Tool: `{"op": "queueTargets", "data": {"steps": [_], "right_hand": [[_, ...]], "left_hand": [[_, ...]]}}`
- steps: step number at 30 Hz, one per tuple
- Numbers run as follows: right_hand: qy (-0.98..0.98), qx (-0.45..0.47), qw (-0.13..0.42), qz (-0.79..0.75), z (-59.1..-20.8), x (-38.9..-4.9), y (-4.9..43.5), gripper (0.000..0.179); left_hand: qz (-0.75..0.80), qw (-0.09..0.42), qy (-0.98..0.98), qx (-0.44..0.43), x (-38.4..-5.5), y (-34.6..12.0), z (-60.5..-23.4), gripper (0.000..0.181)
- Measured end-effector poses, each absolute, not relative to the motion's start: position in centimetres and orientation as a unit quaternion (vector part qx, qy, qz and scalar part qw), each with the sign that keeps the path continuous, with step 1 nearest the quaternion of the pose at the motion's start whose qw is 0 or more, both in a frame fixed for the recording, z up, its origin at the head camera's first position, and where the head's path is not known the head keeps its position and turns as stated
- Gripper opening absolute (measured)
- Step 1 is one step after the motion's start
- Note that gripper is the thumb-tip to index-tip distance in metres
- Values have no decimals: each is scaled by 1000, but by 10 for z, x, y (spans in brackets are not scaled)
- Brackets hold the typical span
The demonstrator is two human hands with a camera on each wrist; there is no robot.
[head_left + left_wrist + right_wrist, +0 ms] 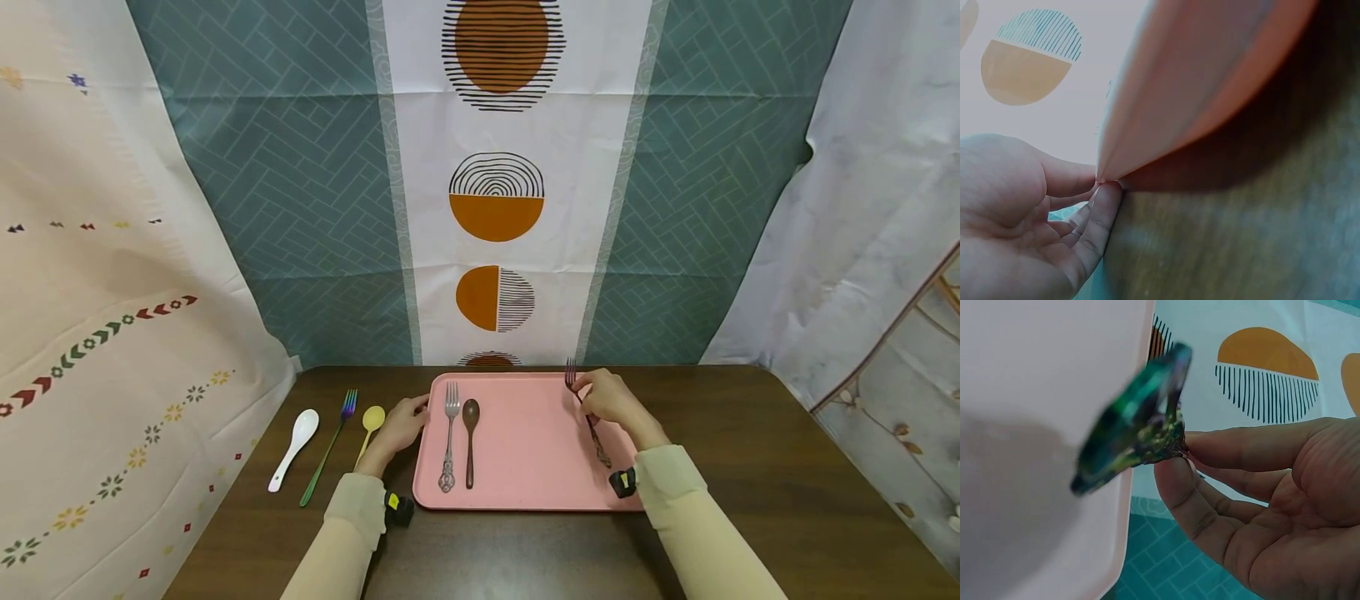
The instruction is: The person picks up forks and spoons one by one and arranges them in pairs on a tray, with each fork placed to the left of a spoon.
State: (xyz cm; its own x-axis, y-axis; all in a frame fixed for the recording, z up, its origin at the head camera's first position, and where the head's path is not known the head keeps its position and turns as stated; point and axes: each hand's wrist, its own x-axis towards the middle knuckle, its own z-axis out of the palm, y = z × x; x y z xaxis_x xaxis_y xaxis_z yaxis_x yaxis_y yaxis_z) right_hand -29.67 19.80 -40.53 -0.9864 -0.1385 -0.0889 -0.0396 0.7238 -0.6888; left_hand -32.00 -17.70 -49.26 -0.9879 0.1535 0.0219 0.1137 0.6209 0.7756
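R hand [611,398]: thumb + fingers pinched a dark iridescent metal fork w/ ornate handle [592,432], approx. at its neck/upper handle. Fork was over the R end of a pink rectangular round-cornered tray [525,467], tines twd far rim, handle end twd person; looked lifted, exact clearance n/a.

Handling (est.): fork prob. light, stiff, not fragile; polished finish likely a bit slick. Best hold: upper handle nr balance pt, as pinched; the relief at the handle end prob. gave extra grip but would've let the tines dip.

L hand [401,425]: thumb + finger pinched the tray's L rim. Tray prob. stiff + light, so rim hold seemed OK.

On tray, L side: 1 silver metal fork w/ ornate handle [449,442], 1 dark-brown oval-bowled spoon [470,433] just beside it, material unclear.

L of tray, on dark-brown wood-grain surface [712,500]: 1 yellow round-bowled spoon [372,418], partly behind L hand/arm; 1 rainbow metal fork w/ green handle [325,458]; 1 glossy white thick-handled spoon [292,450].

Totals: forks 3, spoons 3, tray 1.
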Motion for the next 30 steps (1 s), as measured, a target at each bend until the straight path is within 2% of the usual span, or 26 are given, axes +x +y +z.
{"op": "queueTargets", "data": {"steps": [9, 21, 30], "right_hand": [[932, -48, 58, -354, -405, -296, 191, 46], [925, -74, 81, -365, -412, -299, 174, 52], [931, -80, 67, -349, -411, -299, 166, 48]], "left_hand": [[426, 21, 901, 78, -321, -176, -491, 44], [427, 22, 901, 75, -317, -175, -492, 44], [425, 18, 902, 73, -319, -175, -492, 44]]}}
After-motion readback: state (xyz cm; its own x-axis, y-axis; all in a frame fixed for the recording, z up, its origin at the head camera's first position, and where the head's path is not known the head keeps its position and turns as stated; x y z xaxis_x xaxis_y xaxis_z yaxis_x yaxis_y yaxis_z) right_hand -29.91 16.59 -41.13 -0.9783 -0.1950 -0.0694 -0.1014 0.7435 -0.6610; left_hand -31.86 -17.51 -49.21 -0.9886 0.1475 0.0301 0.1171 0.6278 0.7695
